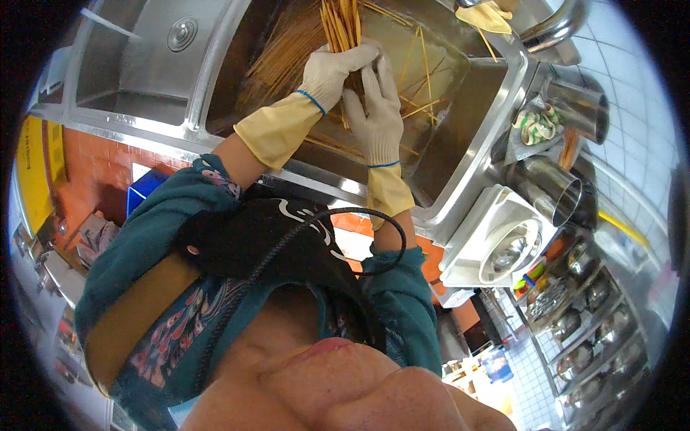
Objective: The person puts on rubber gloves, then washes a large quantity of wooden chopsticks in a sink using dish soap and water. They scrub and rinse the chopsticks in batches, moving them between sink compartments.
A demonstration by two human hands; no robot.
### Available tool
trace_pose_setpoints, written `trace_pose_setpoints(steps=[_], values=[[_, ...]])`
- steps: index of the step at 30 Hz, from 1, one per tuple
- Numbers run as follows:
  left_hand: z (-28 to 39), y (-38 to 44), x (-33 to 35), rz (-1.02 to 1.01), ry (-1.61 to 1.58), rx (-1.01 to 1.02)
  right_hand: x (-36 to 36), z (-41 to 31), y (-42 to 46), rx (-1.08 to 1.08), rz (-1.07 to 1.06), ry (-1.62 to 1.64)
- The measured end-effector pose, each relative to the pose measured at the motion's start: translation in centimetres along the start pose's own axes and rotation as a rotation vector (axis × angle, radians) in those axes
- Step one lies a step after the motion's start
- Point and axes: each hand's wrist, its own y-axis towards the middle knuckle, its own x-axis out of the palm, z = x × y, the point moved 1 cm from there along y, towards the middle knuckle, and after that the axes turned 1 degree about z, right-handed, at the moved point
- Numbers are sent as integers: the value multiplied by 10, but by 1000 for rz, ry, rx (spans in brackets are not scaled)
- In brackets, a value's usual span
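Both hands wear white knit gloves over pale yellow rubber gloves. My left hand (pixel 337 67) is wrapped around a bundle of thin wooden sticks (pixel 340 27), its thumb across them. On the bundle's lower part rests my right hand (pixel 377 102), its fingers curled against the sticks, which pass between the two palms. Below lies a steel sink basin (pixel 458 118) with cloudy water. Many more sticks (pixel 291 48) lie in a pile at its left side, partly hidden by my left hand. A few loose sticks (pixel 426 70) cross each other at the right.
An adjoining steel basin (pixel 156 59) with a drain is at the left. Right of the sink stand steel cylinders (pixel 550 188), a crumpled glove (pixel 536 125) and white plastic tubs (pixel 498 237). A yellow cloth or glove (pixel 483 16) hangs at the far right rim.
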Motion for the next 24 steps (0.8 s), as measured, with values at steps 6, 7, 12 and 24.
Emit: trace_pose_setpoints(steps=[6,7,12,24], values=[[25,0,2,-96,-195,102,0,-14,-23,247,-12,7],[26,-3,1,-110,-222,67,-2,-20,-21,371,-106,19],[30,-7,0,-188,-301,-5,2,-16,-10,551,-336,-6],[22,-34,-5,-121,171,-40,12,-5,-14,552,-467,-57]])
